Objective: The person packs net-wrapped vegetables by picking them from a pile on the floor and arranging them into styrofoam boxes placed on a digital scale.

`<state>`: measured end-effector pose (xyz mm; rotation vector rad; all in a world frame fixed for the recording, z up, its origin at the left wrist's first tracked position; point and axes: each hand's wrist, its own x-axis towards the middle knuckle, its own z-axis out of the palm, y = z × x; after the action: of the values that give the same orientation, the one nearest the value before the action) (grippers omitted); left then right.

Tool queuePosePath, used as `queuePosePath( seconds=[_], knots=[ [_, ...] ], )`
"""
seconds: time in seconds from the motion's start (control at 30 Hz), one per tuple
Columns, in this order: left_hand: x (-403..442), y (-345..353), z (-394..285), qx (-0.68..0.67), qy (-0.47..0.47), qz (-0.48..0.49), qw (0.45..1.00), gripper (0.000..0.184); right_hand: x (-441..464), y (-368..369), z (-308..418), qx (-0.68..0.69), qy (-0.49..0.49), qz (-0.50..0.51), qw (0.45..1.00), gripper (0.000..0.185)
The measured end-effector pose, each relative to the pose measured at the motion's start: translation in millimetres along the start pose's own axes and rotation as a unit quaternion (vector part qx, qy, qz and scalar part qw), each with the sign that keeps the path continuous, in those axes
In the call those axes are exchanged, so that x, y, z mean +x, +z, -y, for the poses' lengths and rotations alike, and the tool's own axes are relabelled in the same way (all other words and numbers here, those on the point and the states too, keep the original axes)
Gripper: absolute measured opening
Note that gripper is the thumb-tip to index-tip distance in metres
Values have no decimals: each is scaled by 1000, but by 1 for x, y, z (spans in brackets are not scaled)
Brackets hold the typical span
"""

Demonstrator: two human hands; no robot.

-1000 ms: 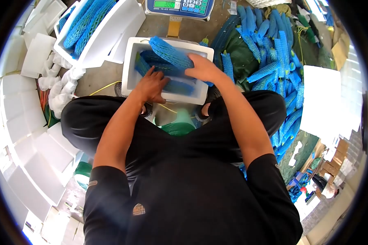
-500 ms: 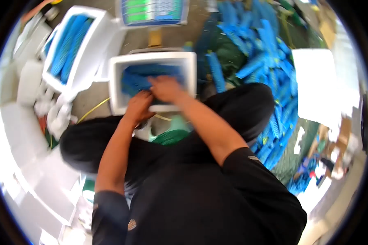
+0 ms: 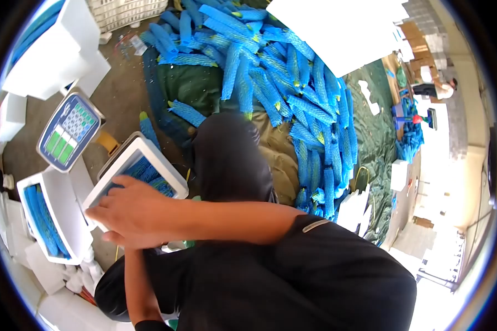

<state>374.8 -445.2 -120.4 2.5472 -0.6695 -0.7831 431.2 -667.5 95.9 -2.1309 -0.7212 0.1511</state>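
Observation:
My right hand (image 3: 131, 214) reaches across my body, fingers spread, over the near side of a white foam box (image 3: 170, 171). Nothing shows in its grasp. In that box lie long pieces in blue net sleeves (image 3: 143, 170), partly covered by the hand. My left forearm (image 3: 139, 284) comes up from below, and the left hand is hidden behind the right one, so its fingers cannot be seen. The box rests beside a digital scale display (image 3: 70, 132), apparently on the scale's platform.
A second foam box (image 3: 58, 207) with blue-sleeved pieces stands left. A large heap of blue-sleeved pieces (image 3: 309, 105) with yellow-green tips covers a green tarp (image 3: 373, 143). A white foam sheet (image 3: 337, 27) and a white crate (image 3: 124, 12) lie beyond. A person (image 3: 433, 89) is far right.
The view has swung right, so box and scale now appear further left. My right hand has come up out of the box to its near side; the left hand has become hidden.

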Motion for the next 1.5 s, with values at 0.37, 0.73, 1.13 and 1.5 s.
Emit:
queuePosePath(
  seconds=[0.37, 0.73, 1.13, 1.5],
  knots=[
    [11, -4, -20, 50, -48, -52, 996, 117, -209, -101, -476, -57, 530, -179, 827, 60],
    [18, -7, -13, 81, -12, -20, 996, 126, -96, -46, -556, 53, 692, -321, 644, 97],
    [19, -7, -20, 77, -27, -5, 997, 124, -302, -109, -547, -287, 594, -208, 722, 82],
    [19, -7, -24, 80, -33, -34, 996, 123, -275, -59, -470, -75, 699, -337, 626, 124]
  ],
)
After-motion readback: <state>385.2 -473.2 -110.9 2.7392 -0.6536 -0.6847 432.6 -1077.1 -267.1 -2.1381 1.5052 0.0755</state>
